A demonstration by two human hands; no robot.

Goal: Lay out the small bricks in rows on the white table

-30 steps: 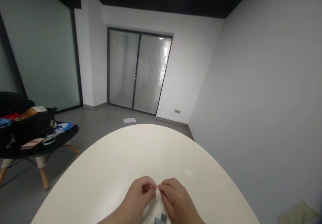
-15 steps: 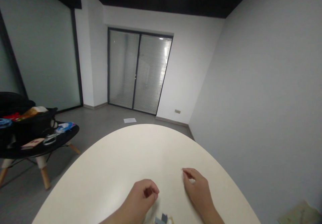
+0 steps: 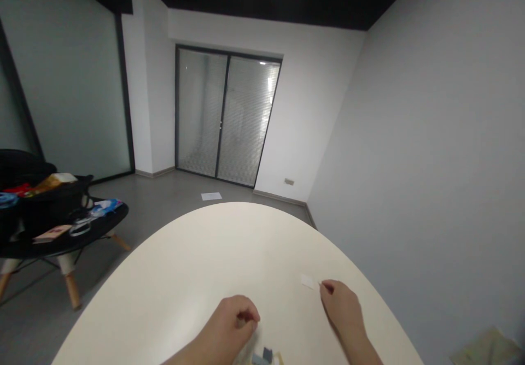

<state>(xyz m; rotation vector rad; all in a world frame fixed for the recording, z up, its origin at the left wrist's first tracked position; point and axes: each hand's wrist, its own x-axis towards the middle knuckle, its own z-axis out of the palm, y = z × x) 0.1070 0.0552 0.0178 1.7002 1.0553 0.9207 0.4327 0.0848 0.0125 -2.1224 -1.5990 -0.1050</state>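
Observation:
My left hand is over the near middle of the round cream table, thumb and fingertips pinched together; what they hold, if anything, is too small to name. To the right, my right hand is closed in a pinch, with a tiny pale tip showing at the fingertips that I cannot make out. Just left of those fingertips a small white piece lies on the table. Small grey pieces and a yellowish item sit at the bottom edge, right of my left hand.
At the left, a black chair with wooden legs bears a black bag, a booklet and a blue packet. A white sheet lies on the floor beyond the table. A wall rises at the right, with a beige object low down.
My right hand has moved to the right, still pinched, and the small white piece now shows to its left. My left hand has hardly moved.

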